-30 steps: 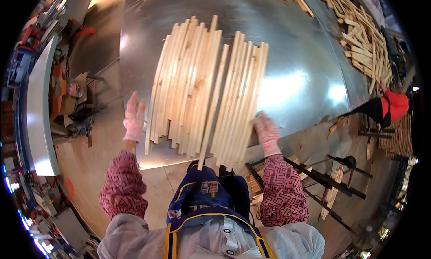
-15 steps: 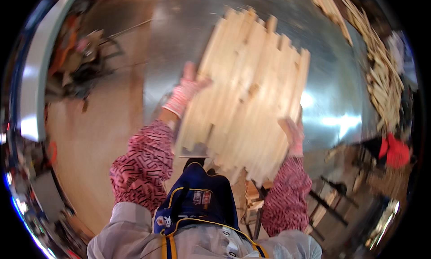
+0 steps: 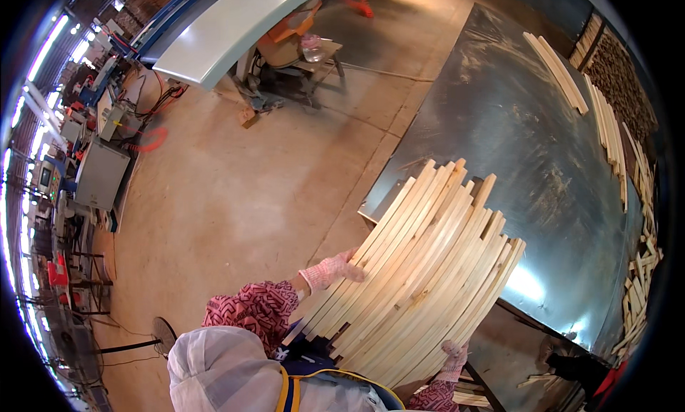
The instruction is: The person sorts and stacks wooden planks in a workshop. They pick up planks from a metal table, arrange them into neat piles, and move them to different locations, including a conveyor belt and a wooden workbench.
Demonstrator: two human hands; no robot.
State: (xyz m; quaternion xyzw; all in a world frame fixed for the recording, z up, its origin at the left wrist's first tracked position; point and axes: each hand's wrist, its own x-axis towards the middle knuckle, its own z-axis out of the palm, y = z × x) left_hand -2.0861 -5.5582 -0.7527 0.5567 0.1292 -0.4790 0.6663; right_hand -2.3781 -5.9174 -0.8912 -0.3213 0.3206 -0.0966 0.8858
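A broad layer of pale wooden strips (image 3: 421, 269), laid side by side with uneven ends, is carried in front of my body. My left hand (image 3: 333, 269), in a pink-and-white knit glove, grips its left edge with the thumb over the top. At the lower right edge my right hand (image 3: 454, 360), gloved alike, clasps the strips; its fingers underneath are hidden. Patterned pink sleeves cover both forearms. The far ends of the strips overlap the near corner of a dark metal-topped table (image 3: 528, 148) in the view.
More wooden strips (image 3: 556, 73) lie along the table's far right side, beside a heap of thin offcuts (image 3: 642, 291). A long pale machine bed (image 3: 235, 34) stands at upper left, near a stool (image 3: 321, 62). Grey cabinet (image 3: 103, 173) and floor fan (image 3: 164, 337) are at left.
My body has turned left, so the table now sits toward the right and more floor shows. The strips have swung along with both hands, away from over the table.
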